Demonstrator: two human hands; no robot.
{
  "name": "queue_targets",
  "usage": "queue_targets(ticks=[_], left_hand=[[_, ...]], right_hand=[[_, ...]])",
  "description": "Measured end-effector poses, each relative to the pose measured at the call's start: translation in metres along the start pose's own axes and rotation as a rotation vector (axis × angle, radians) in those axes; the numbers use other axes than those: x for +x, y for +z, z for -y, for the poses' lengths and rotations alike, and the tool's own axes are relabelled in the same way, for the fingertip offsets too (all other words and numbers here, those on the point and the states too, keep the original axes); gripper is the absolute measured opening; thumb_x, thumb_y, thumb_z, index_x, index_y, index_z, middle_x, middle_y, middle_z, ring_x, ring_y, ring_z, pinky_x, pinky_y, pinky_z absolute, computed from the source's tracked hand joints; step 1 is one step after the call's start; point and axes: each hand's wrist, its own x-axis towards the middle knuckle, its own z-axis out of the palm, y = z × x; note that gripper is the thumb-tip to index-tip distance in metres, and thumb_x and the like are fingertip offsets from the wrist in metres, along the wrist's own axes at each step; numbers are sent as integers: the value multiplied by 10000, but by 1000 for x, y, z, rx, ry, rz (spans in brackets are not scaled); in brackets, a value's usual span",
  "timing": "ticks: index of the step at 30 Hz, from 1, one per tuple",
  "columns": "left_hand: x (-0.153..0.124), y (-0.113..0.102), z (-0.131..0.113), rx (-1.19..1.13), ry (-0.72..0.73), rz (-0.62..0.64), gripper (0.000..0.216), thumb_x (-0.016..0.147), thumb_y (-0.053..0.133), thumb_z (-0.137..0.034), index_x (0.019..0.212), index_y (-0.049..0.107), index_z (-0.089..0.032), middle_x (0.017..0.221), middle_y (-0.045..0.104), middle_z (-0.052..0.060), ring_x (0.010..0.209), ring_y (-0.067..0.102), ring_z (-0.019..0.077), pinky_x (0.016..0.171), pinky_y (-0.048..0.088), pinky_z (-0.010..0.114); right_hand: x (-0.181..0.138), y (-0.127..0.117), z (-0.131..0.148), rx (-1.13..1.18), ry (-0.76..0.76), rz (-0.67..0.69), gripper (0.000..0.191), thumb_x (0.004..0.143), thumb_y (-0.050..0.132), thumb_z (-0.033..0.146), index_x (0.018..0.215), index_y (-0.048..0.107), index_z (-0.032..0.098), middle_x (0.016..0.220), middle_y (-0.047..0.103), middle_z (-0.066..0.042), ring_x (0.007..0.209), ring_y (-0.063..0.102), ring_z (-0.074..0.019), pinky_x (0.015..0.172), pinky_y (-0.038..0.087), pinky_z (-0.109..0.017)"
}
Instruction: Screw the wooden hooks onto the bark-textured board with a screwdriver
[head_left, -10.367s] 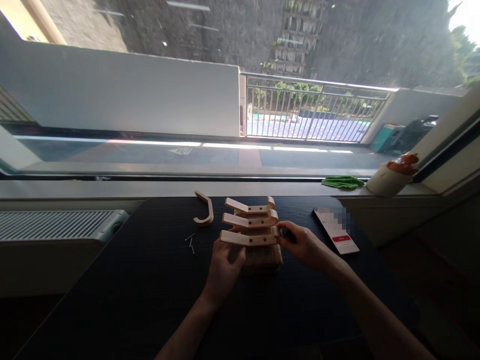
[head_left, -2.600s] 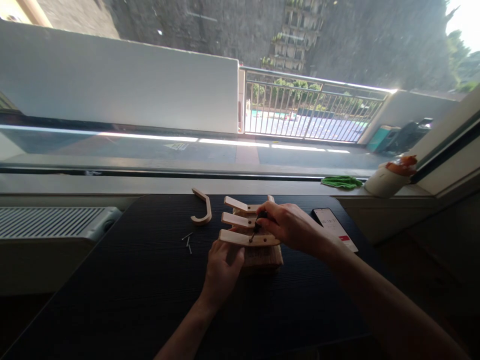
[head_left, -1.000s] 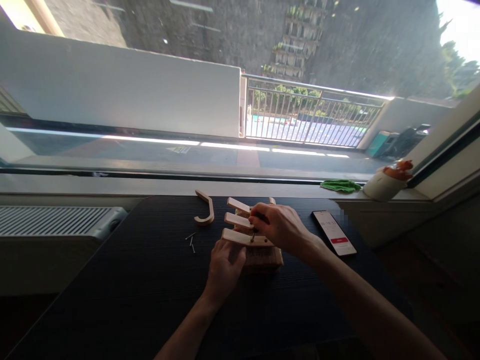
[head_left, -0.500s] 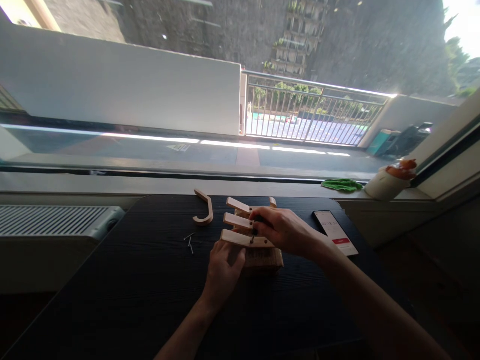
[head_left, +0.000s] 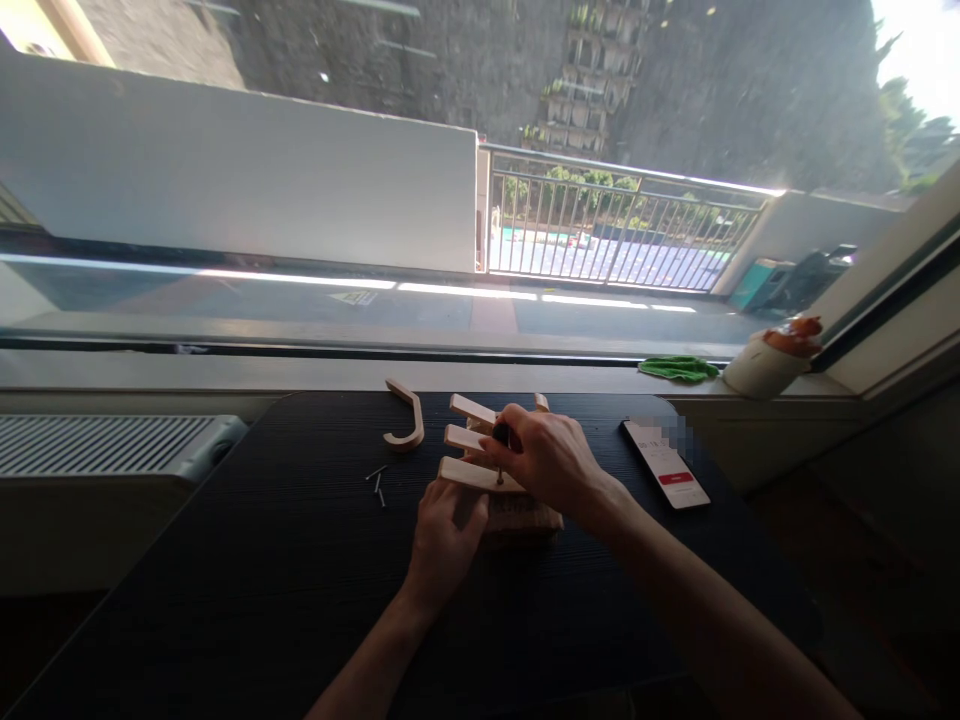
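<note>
A wooden rack (head_left: 471, 472) with three curved hook arms stands on the black table (head_left: 300, 560). My left hand (head_left: 444, 540) grips the rack's left front, under the nearest arm. My right hand (head_left: 546, 460) is closed round a small dark-handled screwdriver (head_left: 499, 440), whose tip points down onto the nearest arm. A loose curved wooden hook (head_left: 405, 418) lies to the left of the rack. Several small screws (head_left: 379, 484) lie on the table between the loose hook and my left hand.
A phone (head_left: 666, 464) with a lit screen lies to the right of the rack. On the window sill stand a white pot (head_left: 765, 366) and a green cloth (head_left: 679, 368). A radiator (head_left: 112, 445) sits at the left.
My right hand came from the rack's right end to over the nearest arm with the screwdriver upright, and has since shifted slightly left. My left hand has stayed on the rack.
</note>
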Motion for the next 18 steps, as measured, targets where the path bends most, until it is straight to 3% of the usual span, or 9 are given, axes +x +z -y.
queue_targets(ticks=[10,18], left_hand=[[1,-2,-1,-5,11,-20,318,786,508,-260,1098,557,-228,1117,557,49,1067,496,226,941,394,382],[0,0,1,15,-1,-8,303,784,510,-259,1080,562,-222,1113,560,50,1067,496,227,938,397,381]], right_hand=[[-6,-22,-4,110,-247,165,214,885,410,302,1018,560,228,874,617,-15,758,551,-134,630,316,-237],[-3,-20,-12,123,-235,165,243,895,404,343,1020,539,185,893,627,-47,769,563,-150,645,322,-245]])
